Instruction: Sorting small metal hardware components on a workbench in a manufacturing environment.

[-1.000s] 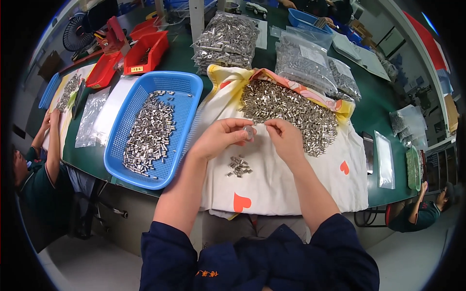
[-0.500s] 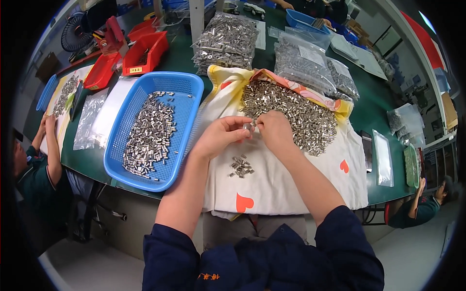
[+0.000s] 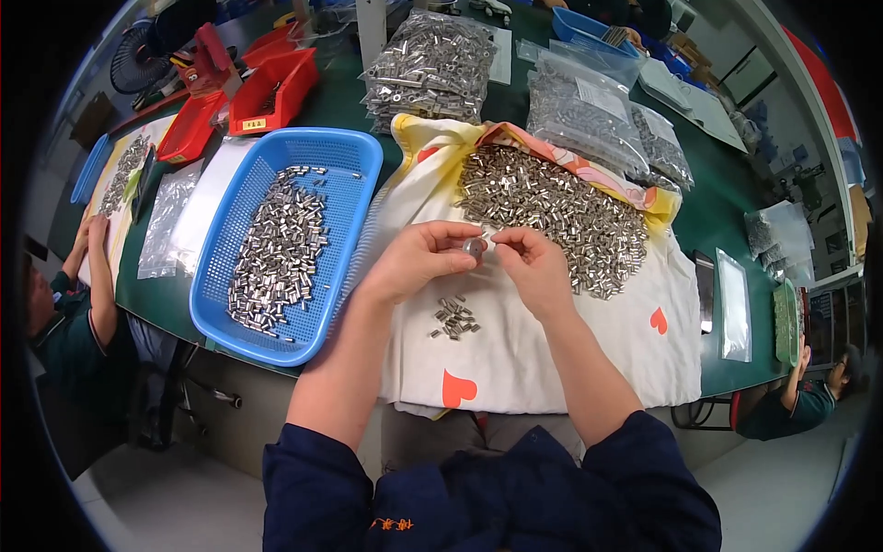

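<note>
Handling under way, judged mid-course: loose metal cylinders stand in three separate lots. Left hand (image 3: 418,260), frame centre: grip clenched around round grey metal piece (image 3: 474,247). Right hand (image 3: 538,271), just beside it: fingertips pinched together (cannot tell whether cylinder sits between). Large heap of metal cylinders (image 3: 561,221), right of upper centre, on white cloth (image 3: 589,368): sizeable lot unbagged. Small cluster of cylinders (image 3: 455,317) below hands. Blue basket (image 3: 342,221), left of centre, part-filled (which lot counts as finished, not shown).

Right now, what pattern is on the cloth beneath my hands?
The cloth is off-white with orange-red hearts; it shows best in the head view.
</note>
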Motion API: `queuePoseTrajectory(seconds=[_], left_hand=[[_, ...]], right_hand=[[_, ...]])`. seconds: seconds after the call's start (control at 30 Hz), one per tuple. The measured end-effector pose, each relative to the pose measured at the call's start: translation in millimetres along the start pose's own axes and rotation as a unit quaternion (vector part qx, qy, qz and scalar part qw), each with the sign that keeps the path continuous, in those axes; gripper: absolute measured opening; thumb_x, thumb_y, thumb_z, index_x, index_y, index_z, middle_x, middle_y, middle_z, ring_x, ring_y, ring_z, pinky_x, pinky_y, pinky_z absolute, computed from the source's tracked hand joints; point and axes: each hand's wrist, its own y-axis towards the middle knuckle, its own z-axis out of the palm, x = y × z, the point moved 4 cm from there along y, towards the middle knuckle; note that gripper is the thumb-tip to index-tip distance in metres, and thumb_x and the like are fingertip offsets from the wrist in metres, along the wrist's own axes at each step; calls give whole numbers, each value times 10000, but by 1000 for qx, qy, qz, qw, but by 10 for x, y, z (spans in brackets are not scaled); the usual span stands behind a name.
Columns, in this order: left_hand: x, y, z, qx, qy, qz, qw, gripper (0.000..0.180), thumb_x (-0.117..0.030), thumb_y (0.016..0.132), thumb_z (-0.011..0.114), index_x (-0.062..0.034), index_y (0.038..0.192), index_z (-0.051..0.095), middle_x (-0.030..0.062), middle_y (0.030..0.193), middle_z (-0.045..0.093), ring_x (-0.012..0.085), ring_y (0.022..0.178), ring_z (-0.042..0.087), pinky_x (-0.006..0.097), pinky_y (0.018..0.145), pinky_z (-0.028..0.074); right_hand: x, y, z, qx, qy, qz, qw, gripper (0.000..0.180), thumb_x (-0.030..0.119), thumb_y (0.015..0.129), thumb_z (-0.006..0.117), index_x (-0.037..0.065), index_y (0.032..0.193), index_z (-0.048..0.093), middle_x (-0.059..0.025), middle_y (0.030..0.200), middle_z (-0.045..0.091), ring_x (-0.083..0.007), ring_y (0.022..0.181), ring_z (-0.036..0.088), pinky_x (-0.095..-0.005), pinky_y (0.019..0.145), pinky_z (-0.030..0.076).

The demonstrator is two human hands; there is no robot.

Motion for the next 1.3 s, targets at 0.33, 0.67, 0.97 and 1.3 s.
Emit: queuePoseTrajectory(seconds=[0.33, 0.67, 0.97, 1.3], left_hand=[[13, -17, -25, -9, 69, -5, 998, 384, 5, 747, 625, 28, 1117, 526, 61, 932, 614, 86, 815, 582, 205, 740, 465], [12, -51, -24, -3, 86, -3, 996, 351, -5, 727, 654, 26, 1067, 569, 10, 826, 605, 53, 750, 551, 183, 676, 449], [11, -92, 47, 50, 137, -39, 989, 335, 5, 716, 668, 9, 1042, 589, 28, 880, 610, 55, 767, 553, 200, 695, 465], [34, -118, 52, 80, 209, -45, 974, 354, -54, 689, 715, -35, 1028, 614, -15, 848, 606, 35, 754, 519, 196, 684, 456]], right_hand=[[-27, -33, 104, 66, 58, -4, 996, 75, 24, 778, 596, 3, 848, 607, -7, 798, 600, -53, 691, 533, -189, 626, 440], [218, -97, 77, 53, -158, -118, 979, 110, 66, 731, 616, 26, 833, 628, -62, 773, 608, -136, 658, 570, -236, 602, 454], [181, 22, -127, 40, -142, -42, 988, 171, 91, 719, 627, 43, 883, 619, -78, 769, 603, -170, 660, 573, -264, 610, 462], [112, 305, 141, 57, -498, -220, 837, 80, 116, 732, 576, 76, 776, 629, -99, 790, 581, -270, 813, 545, -359, 738, 438]])
